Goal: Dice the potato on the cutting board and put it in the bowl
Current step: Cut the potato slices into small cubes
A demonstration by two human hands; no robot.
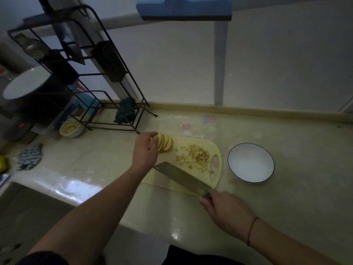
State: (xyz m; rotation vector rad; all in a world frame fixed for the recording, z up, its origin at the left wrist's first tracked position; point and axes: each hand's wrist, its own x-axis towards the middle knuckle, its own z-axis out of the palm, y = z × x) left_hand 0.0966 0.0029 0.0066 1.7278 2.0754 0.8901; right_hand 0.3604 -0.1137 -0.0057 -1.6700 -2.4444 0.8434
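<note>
The left hand curls over the near end of a row of potato slices and grips them, fingers bent round the stack on the far left part of the board. The slices lean against one another, fanned toward the right. Just right of that hand, past the slices, a loose heap of dice lies on the board, reaching toward the oval handle hole at the board's right end.

The right hand clenches the handle of a cleaver. The blade stretches from that hand up and left across the near edge of the board, its tip close under the left wrist; whether it touches the board I cannot tell. A thin cord circles the right wrist.

The bowl, white with a dark rim, sits on the counter beyond the right hand, just beside the board's right end and apart from it.

Far left of the left hand stand a wire rack and a small bowl of pale pieces.
</note>
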